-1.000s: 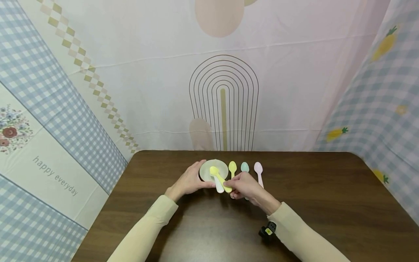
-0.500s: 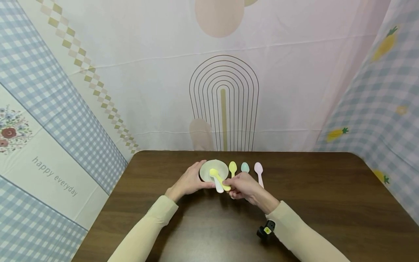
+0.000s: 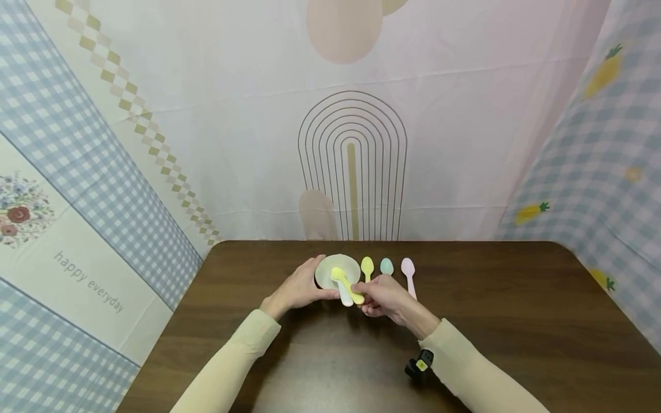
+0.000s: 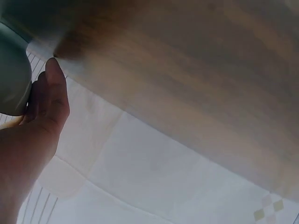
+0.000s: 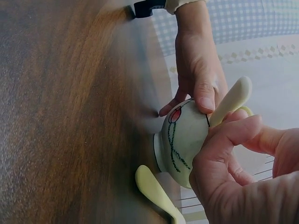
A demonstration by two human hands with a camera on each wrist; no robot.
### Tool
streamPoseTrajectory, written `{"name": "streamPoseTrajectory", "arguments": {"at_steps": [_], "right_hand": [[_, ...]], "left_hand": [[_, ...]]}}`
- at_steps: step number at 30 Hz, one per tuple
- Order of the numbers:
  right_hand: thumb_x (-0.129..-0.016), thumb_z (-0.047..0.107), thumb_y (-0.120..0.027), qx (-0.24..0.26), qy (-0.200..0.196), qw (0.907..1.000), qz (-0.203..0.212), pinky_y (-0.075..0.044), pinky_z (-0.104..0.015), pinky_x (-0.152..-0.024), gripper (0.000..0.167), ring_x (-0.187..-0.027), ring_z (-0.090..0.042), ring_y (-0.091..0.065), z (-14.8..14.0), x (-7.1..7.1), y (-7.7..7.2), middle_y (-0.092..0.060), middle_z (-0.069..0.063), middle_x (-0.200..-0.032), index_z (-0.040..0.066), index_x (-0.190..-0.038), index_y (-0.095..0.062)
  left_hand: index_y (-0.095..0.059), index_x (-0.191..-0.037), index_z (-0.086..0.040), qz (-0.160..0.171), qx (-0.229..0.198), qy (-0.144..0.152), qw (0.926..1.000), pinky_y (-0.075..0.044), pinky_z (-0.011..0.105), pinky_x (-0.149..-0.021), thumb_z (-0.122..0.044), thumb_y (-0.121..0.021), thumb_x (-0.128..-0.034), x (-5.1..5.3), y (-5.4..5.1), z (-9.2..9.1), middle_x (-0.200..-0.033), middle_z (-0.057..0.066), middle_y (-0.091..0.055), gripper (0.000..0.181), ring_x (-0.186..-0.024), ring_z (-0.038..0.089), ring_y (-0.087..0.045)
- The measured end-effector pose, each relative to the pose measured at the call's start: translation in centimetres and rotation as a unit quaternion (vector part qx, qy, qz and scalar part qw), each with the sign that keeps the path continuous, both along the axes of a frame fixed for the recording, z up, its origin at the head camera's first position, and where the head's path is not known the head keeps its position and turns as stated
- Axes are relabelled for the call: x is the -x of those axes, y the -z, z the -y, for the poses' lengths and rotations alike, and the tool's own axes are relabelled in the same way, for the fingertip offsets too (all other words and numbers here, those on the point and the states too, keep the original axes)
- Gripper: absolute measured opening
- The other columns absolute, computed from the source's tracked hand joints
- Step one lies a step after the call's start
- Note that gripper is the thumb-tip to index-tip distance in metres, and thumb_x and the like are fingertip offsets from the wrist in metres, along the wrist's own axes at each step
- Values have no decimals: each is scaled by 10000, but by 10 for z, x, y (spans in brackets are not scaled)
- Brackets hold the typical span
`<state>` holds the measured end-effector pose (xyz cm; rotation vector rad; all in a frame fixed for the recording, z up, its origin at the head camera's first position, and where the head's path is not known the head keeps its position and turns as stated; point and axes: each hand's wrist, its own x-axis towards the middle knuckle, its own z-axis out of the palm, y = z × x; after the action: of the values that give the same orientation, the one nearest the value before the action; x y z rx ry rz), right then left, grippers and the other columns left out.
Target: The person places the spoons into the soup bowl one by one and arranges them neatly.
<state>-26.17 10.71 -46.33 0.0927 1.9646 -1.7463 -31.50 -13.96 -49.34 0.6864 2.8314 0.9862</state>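
The right hand (image 3: 384,295) has its grip pinching the handle of a raised yellow spoon (image 3: 338,273) beside the near right rim of the bowl (image 3: 326,269); that spoon's head is over the bowl. Whether it touches the white spoon (image 3: 345,296), whose handle juts past the bowl's near rim, I cannot tell. The left hand (image 3: 296,287) has its grip around the bowl's left side, thumb at the near rim. Right of the bowl on the bench (image 3: 320,355) lie a second yellow spoon (image 3: 367,267), a green spoon (image 3: 387,267) and, farthest, a pink spoon (image 3: 408,269).
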Motion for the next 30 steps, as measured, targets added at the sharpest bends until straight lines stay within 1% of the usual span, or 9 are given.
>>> {"name": "streamPoseTrajectory", "arguments": {"at_steps": [4,7,11,16,21,26,28,30], "right_hand": [[-1050,239,-682,-1,51,10000,-9,-500,-150,-534,315,-536,-33,-558,0,-1,3,-652,7,-641,-33,-910,-754],[-1054,250,-676,30,72,10000,-9,-501,-149,-535,328,-534,-31,-562,-1,-2,4,-658,6,-642,-32,-906,-756],[-1056,274,-676,44,64,10000,-40,-496,-146,-535,343,-533,-28,-567,-2,-3,4,-667,11,-642,-17,-894,-758],[-1062,272,-680,-16,93,9998,-163,-467,-154,-526,331,-544,-39,-574,-9,-5,0,-665,13,-644,-4,-891,-746],[-1066,236,-666,-53,101,9993,-353,-455,-150,-525,307,-557,-32,-568,-21,-9,-7,-662,24,-661,-44,-961,-734],[-1076,204,-644,-161,123,9985,-509,-471,-149,-531,326,-556,-28,-559,-30,-14,-10,-654,20,-660,-106,-1016,-730],[-1079,186,-639,-236,171,9979,-572,-477,-150,-534,322,-561,-31,-557,-32,-16,-10,-646,15,-663,-120,-1033,-729],[-1075,172,-643,-325,242,9971,-641,-481,-150,-534,311,-565,-36,-560,-35,-18,-10,-637,15,-666,-124,-1047,-734]], "left_hand": [[-378,-1657,32,155,-13,-2,9999,-517,537,-1155,-490,-942,-828,0,0,0,-1603,249,-543,1131,-1419,363,-587],[-346,-1671,43,229,-19,-1,9997,-498,553,-1187,-485,-943,-824,-1,1,1,-1647,269,-496,1163,-1464,386,-559],[-329,-1671,61,185,-31,30,9998,-474,566,-1218,-455,-970,-794,-2,1,3,-1656,287,-480,1202,-1495,408,-537],[-325,-1667,76,70,40,176,9998,-437,568,-1258,-420,-996,-757,0,-2,4,-1654,296,-480,1236,-1526,428,-506],[-333,-1663,77,-5,157,235,9996,-434,562,-1261,-418,-1001,-729,3,-4,3,-1632,285,-505,1250,-1520,418,-507],[-323,-1671,64,31,238,244,9994,-385,581,-1297,-409,-1012,-712,7,-3,2,-1676,279,-462,1272,-1576,432,-443],[-328,-1672,57,38,223,256,9994,-387,582,-1296,-411,-1016,-708,7,-2,1,-1680,266,-465,1273,-1575,424,-445],[-342,-1666,56,6,206,266,9994,-407,580,-1279,-412,-1016,-705,8,-3,0,-1661,259,-489,1263,-1548,416,-476]]}}
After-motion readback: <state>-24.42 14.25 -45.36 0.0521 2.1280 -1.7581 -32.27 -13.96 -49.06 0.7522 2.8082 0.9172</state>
